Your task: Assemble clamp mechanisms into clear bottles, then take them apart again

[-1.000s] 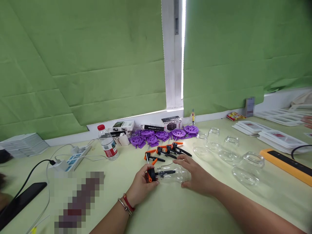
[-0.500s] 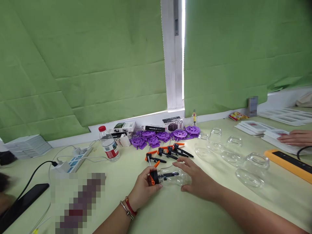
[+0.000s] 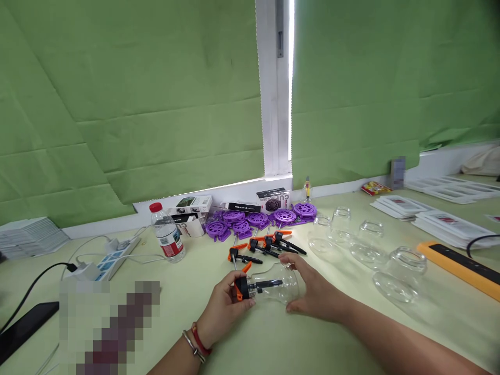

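Observation:
My left hand (image 3: 221,307) grips the black-and-orange head of a small bar clamp (image 3: 244,286) at the mouth of a clear glass jar (image 3: 278,284) that lies on its side. The clamp's black bar reaches into the jar. My right hand (image 3: 312,291) cups the jar's body from the right, fingers over its top. Three more orange-and-black clamps (image 3: 260,246) lie on the table just behind the jar.
Several clear jars (image 3: 367,242) lie to the right. Purple round plastic parts (image 3: 258,219), small boxes (image 3: 193,204) and a water bottle (image 3: 166,234) stand near the window sill. A power strip (image 3: 117,252) with cables sits left. An orange-edged bar (image 3: 459,260) and stacked white packets (image 3: 445,221) lie far right.
The jar with the clamp has tipped up slightly between my hands. Another person's hand on the white packets at far right, seen half a second ago, is gone. The view has shifted slightly.

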### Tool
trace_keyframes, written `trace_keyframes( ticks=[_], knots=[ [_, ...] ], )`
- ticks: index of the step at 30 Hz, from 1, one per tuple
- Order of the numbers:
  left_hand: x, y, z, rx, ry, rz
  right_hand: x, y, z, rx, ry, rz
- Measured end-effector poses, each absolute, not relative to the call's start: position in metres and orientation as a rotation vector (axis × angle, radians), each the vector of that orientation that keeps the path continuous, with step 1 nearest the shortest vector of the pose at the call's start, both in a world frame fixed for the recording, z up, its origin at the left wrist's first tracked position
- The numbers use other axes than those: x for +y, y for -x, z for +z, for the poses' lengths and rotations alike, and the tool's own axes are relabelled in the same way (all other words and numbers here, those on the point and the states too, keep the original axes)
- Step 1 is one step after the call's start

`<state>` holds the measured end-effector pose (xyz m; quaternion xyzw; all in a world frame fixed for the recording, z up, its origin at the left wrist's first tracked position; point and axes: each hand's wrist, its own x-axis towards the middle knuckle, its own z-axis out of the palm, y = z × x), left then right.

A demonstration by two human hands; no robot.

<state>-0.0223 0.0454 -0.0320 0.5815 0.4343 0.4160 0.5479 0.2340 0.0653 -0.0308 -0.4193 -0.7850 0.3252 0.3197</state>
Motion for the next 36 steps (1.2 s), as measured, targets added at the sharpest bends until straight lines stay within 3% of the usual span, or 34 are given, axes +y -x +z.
trace_keyframes(
  ticks=[30,36],
  knots=[
    [0.045,0.022,-0.031,1.088,-1.389,1.028,0.079,-0.252,-0.043,-1.963,0.856,1.387],
    [0.044,0.021,-0.029,1.104,-1.381,1.041,0.084,-0.256,-0.048,-2.07,0.912,1.176]
  ],
)
